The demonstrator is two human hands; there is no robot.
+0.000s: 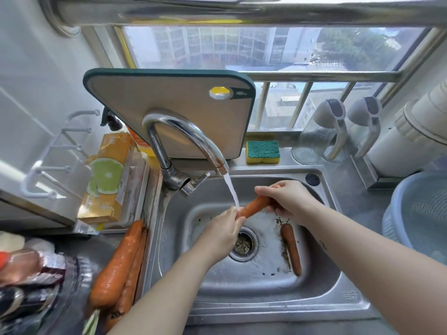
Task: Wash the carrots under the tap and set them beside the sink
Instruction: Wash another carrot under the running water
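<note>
The tap [183, 139] arches over the sink's [266, 308] back left. The left hand [223, 228] and right hand [287, 199] hold a carrot [254, 206] across the middle. A second carrot [291, 249] lies right of the drain [244, 243]. The front is free. More carrots [116, 269] and a box [108, 180] crowd the left surface [92, 247], a basket [418, 213] the right.

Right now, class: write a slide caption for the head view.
Left hand and right hand hold a carrot under the running tap; second carrot in the sink, more carrots beside it.
</note>
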